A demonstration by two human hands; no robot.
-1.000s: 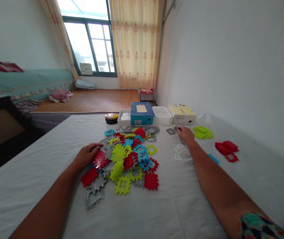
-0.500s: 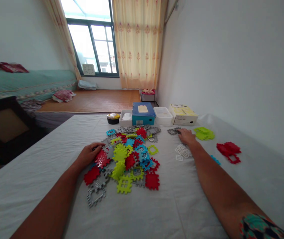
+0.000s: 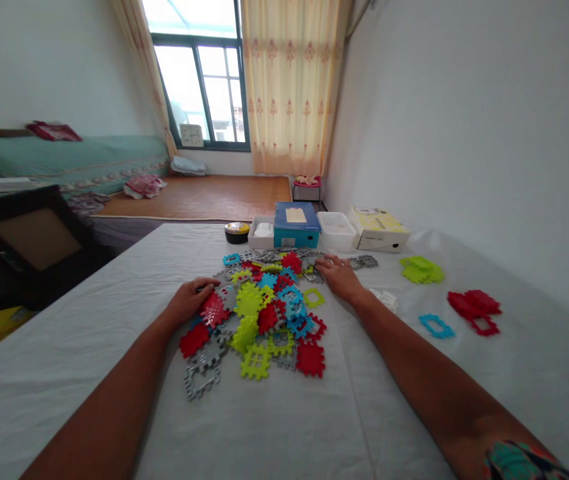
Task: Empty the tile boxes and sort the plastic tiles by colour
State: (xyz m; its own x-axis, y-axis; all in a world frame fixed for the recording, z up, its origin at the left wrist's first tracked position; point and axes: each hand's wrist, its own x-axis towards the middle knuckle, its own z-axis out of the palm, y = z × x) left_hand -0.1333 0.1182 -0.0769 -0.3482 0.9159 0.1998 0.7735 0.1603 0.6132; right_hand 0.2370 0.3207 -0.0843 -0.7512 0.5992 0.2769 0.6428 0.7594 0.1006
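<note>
A heap of plastic interlocking tiles in red, lime, blue and grey lies on the white-covered table. My left hand (image 3: 193, 298) rests at the heap's left edge, its fingers loosely bent beside a red tile (image 3: 214, 310) and grey ones, with a gap showing between thumb and fingers. My right hand (image 3: 339, 275) lies over the heap's far right edge, fingers stretched onto grey tiles (image 3: 309, 262); its fingertips are partly hard to make out. Just beyond it sits a small group of grey tiles (image 3: 366, 261). Thin white grid pieces (image 3: 385, 300) are partly behind my right forearm.
Separate lime tiles (image 3: 421, 269), red tiles (image 3: 474, 310) and a blue frame tile (image 3: 436, 326) lie to the right. Along the back stand a black-and-yellow round tin (image 3: 237, 233), a blue box (image 3: 296, 225), a clear plastic container (image 3: 336, 231) and a yellow-white box (image 3: 378, 229).
My right hand has moved left from the small grey group to the heap's edge, uncovering that group. My left hand stays at the heap. The view has shifted slightly to the left.
</note>
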